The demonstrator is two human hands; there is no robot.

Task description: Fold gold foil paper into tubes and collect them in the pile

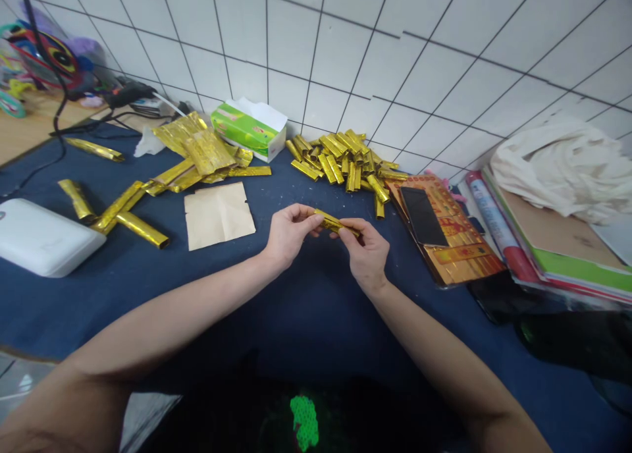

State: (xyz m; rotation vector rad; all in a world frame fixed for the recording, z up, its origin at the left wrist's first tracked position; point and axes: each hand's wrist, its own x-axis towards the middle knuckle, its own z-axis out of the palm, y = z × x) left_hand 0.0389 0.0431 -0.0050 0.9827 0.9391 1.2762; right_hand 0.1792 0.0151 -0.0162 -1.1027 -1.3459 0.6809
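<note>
- White wall tiles (296,45) back the scene, and we're down at a dark blue tabletop (148,268), its far edge running along the wall.
- Centre stage, mid-tabletop: one gold piece (328,221), small and foil-bright, held up between both hands!
- Left hand (291,232) has a narrow pinch on its left end, thumb on top; right hand (368,249) matches it at the other end, fingers partly hidden behind.
- Look at the far edge, just right of centre: a big heap of short gold rolls (345,157), and judging by their even shape, that's the finished side of the score.
- So a good share looks done, and the piece in hand seems midway; exactly how it's folded, I can't tell.
- Over towards the far left corner, flat gold packets (210,151) lie overlapped beside a green tissue box (247,127).
- Nearer the left edge, longer gold tubes (143,229) lie loose by a white device (47,236); these and the packets look like what's left.
- Between them and the hands, a creased beige paper (220,216) lies flat, touched by neither hand.
- Towards the right edge, a black phone (423,216) rests on orange printed sheets (469,259), next to the heap.
</note>
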